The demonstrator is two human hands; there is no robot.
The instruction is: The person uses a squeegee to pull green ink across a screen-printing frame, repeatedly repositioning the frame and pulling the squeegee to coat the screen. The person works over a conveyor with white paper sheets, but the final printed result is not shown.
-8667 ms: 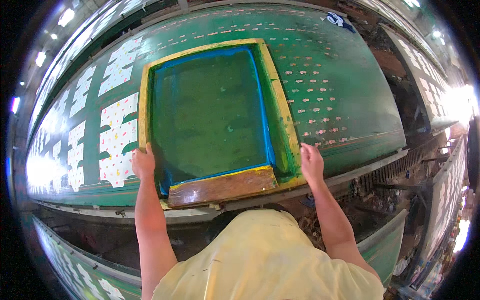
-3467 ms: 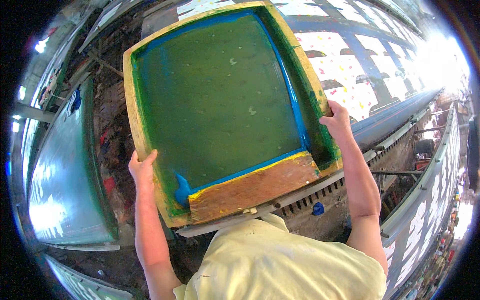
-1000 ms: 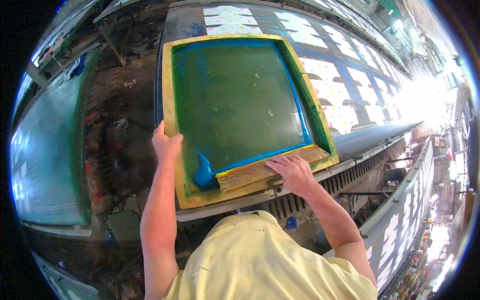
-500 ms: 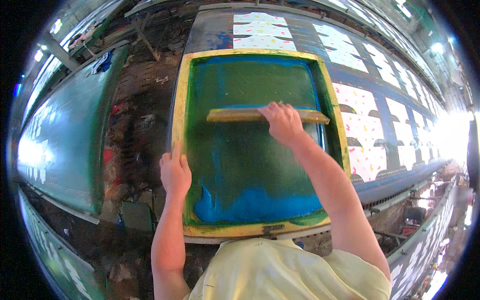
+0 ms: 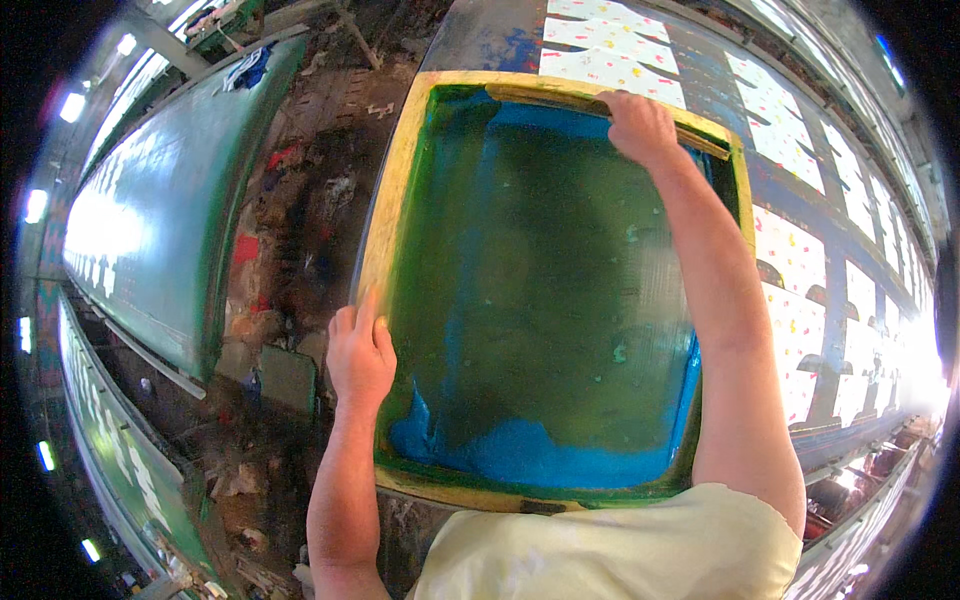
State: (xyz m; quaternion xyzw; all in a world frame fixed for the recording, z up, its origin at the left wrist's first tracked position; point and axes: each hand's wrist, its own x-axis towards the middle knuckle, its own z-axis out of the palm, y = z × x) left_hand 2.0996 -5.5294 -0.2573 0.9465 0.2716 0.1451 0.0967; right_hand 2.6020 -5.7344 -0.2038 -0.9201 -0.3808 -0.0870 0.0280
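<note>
A screen printing frame (image 5: 398, 230) with yellow wooden sides and a dark green mesh lies flat in front of me. Blue ink (image 5: 530, 455) pools along the mesh's near end, and more shows along the far end. My right hand (image 5: 640, 125) is closed on a long wooden squeegee (image 5: 560, 98), which lies across the screen against the far side. Part of the squeegee is hidden under the hand. My left hand (image 5: 362, 355) grips the frame's left side, its fingers over the wood.
The frame rests on a long dark printing table (image 5: 495, 45). White printed fabric pieces (image 5: 610, 45) lie beyond it, and more fabric pieces (image 5: 790, 250) to its right. A green table (image 5: 150, 215) stands at the left, past a littered floor strip (image 5: 300, 220). A dark cloth (image 5: 247, 68) sits on its far end.
My right hand has pushed the squeegee away from me, from the upper middle of the screen to its far end. My left hand stays on the frame's left side. The view has turned slightly.
</note>
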